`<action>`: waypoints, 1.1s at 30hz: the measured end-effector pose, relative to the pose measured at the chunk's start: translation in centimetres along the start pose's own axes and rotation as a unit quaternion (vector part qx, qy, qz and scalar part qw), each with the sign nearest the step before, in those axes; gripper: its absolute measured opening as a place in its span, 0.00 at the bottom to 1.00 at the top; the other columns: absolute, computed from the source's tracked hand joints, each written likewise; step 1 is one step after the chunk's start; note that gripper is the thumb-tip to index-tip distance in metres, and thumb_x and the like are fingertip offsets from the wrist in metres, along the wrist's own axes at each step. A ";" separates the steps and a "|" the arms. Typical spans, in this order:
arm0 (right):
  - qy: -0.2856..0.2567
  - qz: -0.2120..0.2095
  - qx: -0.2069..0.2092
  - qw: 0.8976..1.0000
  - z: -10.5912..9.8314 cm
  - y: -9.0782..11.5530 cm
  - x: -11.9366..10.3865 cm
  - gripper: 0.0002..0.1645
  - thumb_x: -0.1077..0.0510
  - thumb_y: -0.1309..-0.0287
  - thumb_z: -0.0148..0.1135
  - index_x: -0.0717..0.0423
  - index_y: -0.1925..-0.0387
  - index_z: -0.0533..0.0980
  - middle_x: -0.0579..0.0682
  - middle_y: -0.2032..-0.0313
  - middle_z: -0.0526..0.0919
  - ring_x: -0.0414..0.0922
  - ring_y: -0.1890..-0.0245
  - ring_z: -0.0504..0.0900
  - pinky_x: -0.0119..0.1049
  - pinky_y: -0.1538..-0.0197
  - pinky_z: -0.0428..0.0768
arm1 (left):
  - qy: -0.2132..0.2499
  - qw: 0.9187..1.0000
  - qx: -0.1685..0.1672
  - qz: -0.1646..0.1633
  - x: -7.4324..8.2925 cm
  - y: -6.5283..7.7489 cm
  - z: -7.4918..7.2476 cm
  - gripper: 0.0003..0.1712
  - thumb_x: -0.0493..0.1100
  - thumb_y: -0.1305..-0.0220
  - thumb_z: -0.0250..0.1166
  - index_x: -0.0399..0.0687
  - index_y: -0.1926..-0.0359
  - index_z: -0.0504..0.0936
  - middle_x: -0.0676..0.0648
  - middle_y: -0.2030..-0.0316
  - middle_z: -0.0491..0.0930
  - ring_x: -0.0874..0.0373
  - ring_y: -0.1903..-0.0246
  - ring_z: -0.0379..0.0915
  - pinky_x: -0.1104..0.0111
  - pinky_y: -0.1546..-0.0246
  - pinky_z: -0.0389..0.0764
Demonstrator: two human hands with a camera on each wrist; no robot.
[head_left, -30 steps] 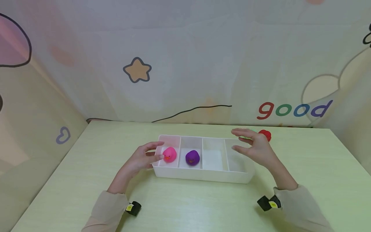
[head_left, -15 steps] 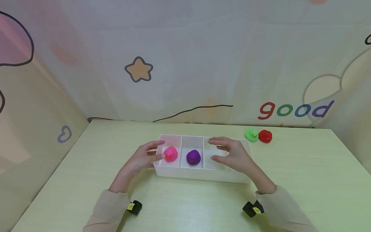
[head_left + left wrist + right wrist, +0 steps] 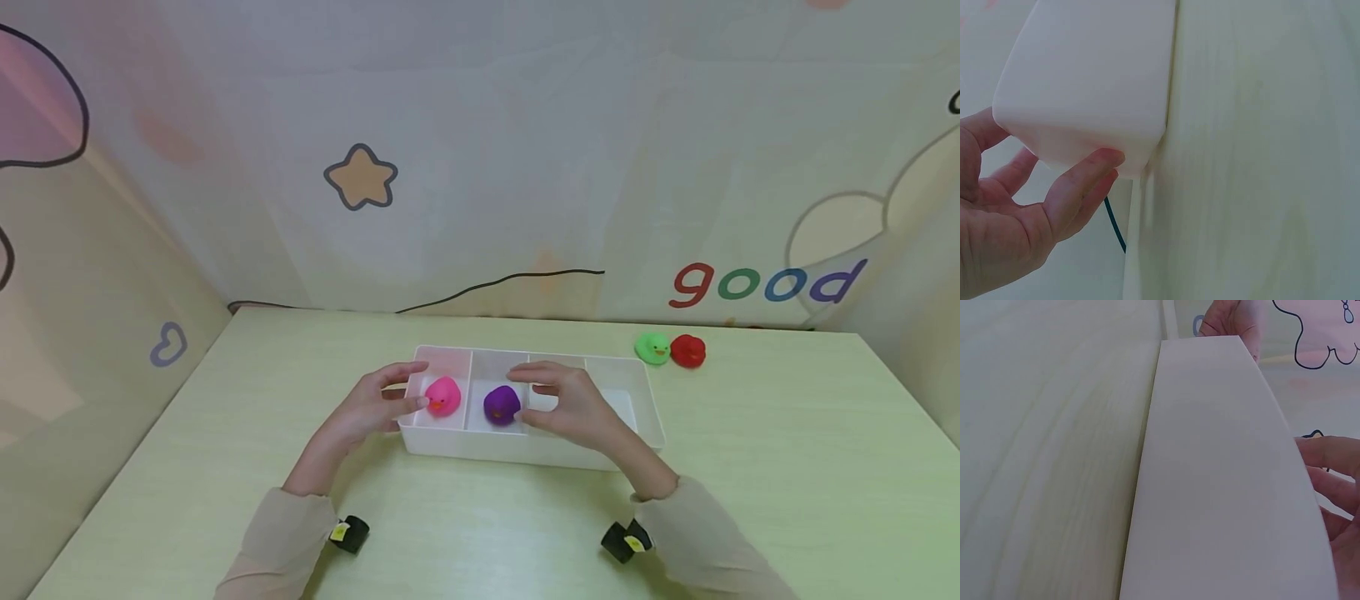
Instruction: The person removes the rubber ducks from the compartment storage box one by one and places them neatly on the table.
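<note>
A white box (image 3: 480,443) with several compartments in a row lies across the table. A pink rubber duck (image 3: 443,397) sits in its leftmost compartment, a purple rubber duck (image 3: 501,405) in the one beside it. My left hand (image 3: 372,402) holds the box's left end, its fingers against the end wall in the left wrist view. Over the middle of the box my right hand (image 3: 567,406) has thumb and fingers spread apart. Its thumb tip is right at the purple duck's right side, with the index finger beyond. The box wall hides both ducks in the wrist views.
Behind the box's right end, a green rubber duck (image 3: 653,349) and a red rubber duck (image 3: 687,352) stand side by side on the table. A printed cloth (image 3: 480,167) backs the table's far edge.
My right hand has moved left, from over the box's right end near the green and red ducks to the purple duck. My left hand has stayed at the left end.
</note>
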State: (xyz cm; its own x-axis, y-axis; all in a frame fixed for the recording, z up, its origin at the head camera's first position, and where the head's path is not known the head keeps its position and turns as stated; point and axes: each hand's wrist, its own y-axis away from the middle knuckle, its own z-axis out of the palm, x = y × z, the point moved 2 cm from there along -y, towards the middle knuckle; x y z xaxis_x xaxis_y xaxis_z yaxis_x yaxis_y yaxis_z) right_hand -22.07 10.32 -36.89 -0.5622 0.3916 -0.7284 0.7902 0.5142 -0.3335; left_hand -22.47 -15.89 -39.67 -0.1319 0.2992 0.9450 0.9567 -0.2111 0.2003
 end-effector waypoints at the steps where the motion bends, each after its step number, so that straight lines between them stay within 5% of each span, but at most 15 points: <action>1: 0.005 0.000 -0.003 1.000 0.1 -0.1 0.0 0.24 0.70 0.58 0.67 0.68 0.54 0.76 0.60 0.52 0.78 0.56 0.50 0.75 0.41 0.53 0.77 | -0.001 1.000 0.000 -0.001 0.0 0.0 0.0 0.31 0.40 0.43 0.64 0.50 0.38 0.67 0.41 0.40 0.63 0.42 0.45 0.64 0.58 0.61 0.79; 11: 0.095 0.015 -0.043 0.994 1.5 -1.4 -0.6 0.23 0.66 0.58 0.69 0.67 0.55 0.77 0.59 0.53 0.79 0.55 0.50 0.75 0.46 0.52 0.76 | 0.003 1.000 -0.004 -0.001 -0.1 0.0 -0.1 0.32 0.40 0.43 0.64 0.50 0.37 0.66 0.41 0.39 0.63 0.43 0.45 0.65 0.59 0.61 0.79; 23: 0.215 0.029 -0.097 0.971 2.8 -3.1 -1.1 0.20 0.65 0.59 0.70 0.67 0.60 0.80 0.58 0.61 0.82 0.53 0.57 0.78 0.46 0.51 0.74 | -0.006 1.000 0.003 -0.002 -0.2 -0.1 -0.1 0.31 0.41 0.43 0.64 0.50 0.38 0.67 0.41 0.40 0.63 0.41 0.44 0.64 0.59 0.62 0.79; 33: 0.246 0.077 -0.104 0.961 3.6 -3.6 -1.2 0.18 0.67 0.61 0.70 0.66 0.62 0.80 0.58 0.63 0.82 0.51 0.61 0.79 0.41 0.56 0.77 | 0.002 1.000 -0.004 0.002 -0.2 -0.1 -0.2 0.31 0.41 0.44 0.65 0.49 0.38 0.67 0.40 0.41 0.63 0.43 0.46 0.65 0.61 0.63 0.79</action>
State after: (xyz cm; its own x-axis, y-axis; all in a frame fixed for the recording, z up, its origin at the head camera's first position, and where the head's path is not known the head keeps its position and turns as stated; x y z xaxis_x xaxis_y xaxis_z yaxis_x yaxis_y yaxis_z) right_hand -23.35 5.22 -36.95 -0.5302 0.7619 -0.3720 0.8363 0.5423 -0.0813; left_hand -22.56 -16.13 -39.84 -0.1303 0.2940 0.9469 0.9550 -0.2195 0.1996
